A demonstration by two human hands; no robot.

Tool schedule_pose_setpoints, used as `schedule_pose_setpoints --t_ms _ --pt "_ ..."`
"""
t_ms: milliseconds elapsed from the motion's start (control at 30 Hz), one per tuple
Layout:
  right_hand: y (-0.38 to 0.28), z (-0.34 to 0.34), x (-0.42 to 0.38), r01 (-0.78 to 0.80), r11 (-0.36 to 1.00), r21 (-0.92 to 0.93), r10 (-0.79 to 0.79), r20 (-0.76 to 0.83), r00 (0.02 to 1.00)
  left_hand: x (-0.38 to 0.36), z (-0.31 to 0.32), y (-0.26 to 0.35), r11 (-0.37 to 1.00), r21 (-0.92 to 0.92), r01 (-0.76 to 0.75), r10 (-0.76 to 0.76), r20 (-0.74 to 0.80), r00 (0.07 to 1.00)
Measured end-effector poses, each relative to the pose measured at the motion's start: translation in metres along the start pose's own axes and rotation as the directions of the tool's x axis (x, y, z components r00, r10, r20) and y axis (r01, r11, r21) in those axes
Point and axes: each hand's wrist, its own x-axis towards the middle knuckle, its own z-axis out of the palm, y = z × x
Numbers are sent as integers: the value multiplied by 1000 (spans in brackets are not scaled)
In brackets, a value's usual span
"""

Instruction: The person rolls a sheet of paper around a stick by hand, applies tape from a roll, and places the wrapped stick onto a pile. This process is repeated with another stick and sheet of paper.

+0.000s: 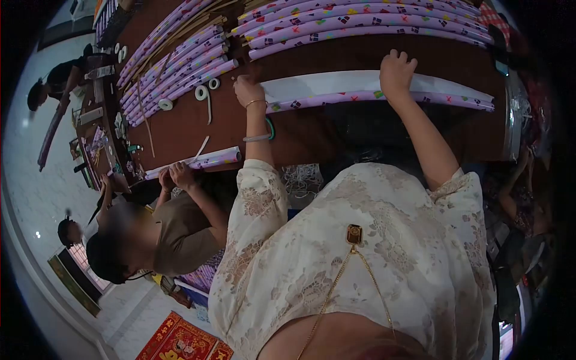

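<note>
A long sheet of wrapping paper (336,80) lies across the brown table in front of me, its white inner side up. Along its near edge runs a purple patterned band (336,99) of the same paper. My left hand (249,91) is at the sheet's left end, its fingers bent and closed at the paper's edge. Farther right, my right hand (397,75) rests over the white side near the far edge, fingers slightly bent and apart. Its palm side is hidden.
Rows of purple patterned rolls (360,21) lie at the back, with more rolls (180,72) and brown strips at left. White tape rolls (201,93) sit nearby. A co-worker (180,234) at left handles another purple roll (216,158). Clear plastic (514,114) hangs at the right table edge.
</note>
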Motion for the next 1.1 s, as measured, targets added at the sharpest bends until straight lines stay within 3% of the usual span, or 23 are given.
schedule_pose_setpoints --t_ms 33,100,167,233,300,333,400,433,500,667,867,1000,1100 --pt "-1 1 0 -6 1000 -2 6 2 1000 -4 6 8 992 110 -54 81 -260 962" --pt "-1 0 1 10 1000 -23 -10 14 1000 -22 -9 60 952 -123 -282 231 -320 919" --pt "0 3 1 12 999 -36 -12 -10 1000 -42 0 107 764 -338 -549 484 -262 835" --pt "-1 4 0 18 999 -45 -20 -41 999 -73 12 149 717 -535 -447 465 -111 878" --pt "-2 1 1 5 1000 -24 -6 -9 1000 -89 28 175 784 -608 -124 351 270 896" --pt "-2 0 0 -1 1000 -29 0 -13 1000 -89 33 181 779 -614 -127 356 266 896" --pt "-2 -3 -2 12 1000 -19 -13 -28 1000 -87 40 195 909 -404 -105 268 372 889" --pt "-1 -1 -2 2 1000 -28 -2 -27 1000 -87 42 196 904 -414 -109 278 373 885" --pt "0 6 -2 21 998 -55 -33 -224 974 -87 52 190 902 -405 -149 307 360 881" --pt "12 2 -6 128 992 -20 -129 -54 990 -82 54 187 921 -385 -66 261 480 837" --pt "49 -4 -5 328 940 90 -322 -74 944 -84 47 187 944 -331 -20 194 504 842" --pt "65 -15 -7 379 920 104 -378 -26 925 -85 50 183 939 -344 -10 190 495 848" --pt "89 -11 -10 418 897 140 -410 -86 908 -86 48 183 938 -347 -16 195 490 850"
